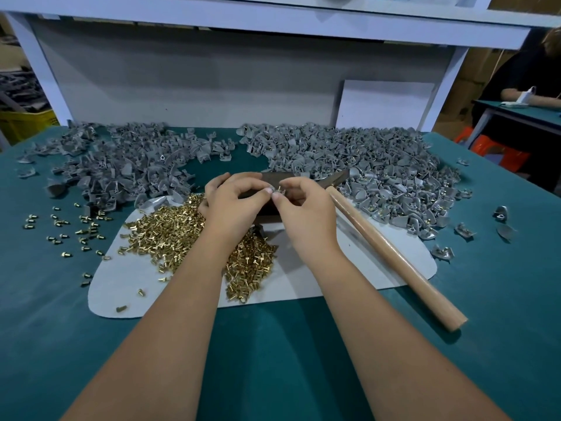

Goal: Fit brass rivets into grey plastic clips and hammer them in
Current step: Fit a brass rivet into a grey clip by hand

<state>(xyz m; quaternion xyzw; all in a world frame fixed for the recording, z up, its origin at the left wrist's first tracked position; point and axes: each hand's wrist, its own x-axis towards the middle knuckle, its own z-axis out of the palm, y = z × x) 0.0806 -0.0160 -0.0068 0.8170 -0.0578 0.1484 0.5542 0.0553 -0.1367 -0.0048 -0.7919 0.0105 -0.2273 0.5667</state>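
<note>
Both hands meet above the dark block (267,208) — left hand (233,205) and right hand (303,208) each pinching, fingertips together, one small clip (278,191) with a rivet. Rivets (170,229) heaped left; hammer (394,256) lies right.

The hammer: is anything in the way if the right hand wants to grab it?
Nothing visible blocks it. The hammer's wooden handle lies bare on the white mat, just beside the right hand, which now pinches a small clip.
</note>
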